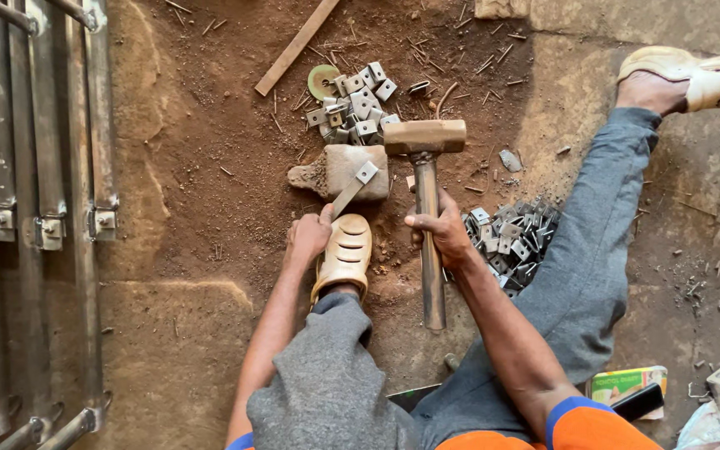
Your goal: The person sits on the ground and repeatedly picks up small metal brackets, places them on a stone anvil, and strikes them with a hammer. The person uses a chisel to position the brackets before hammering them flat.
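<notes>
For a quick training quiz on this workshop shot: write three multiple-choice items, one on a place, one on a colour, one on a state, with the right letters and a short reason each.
1. Where does the small metal bracket lie?
A. on the block in front of the foot
B. inside the box
C. on the steel frame

2. What colour is the clog on the foot nearest the block?
A. black
B. tan
C. bright green

3. What is the right hand doing with the hammer?
A. fingers wrapped around its handle
B. lying flat beside it
C. pinching its head

Answers:
1 A: the bracket sits on top of the block, at the tip of the flat strip that the left hand holds.
2 B: the clog is pale tan.
3 A: the hand closes around the metal handle below the head.
</notes>
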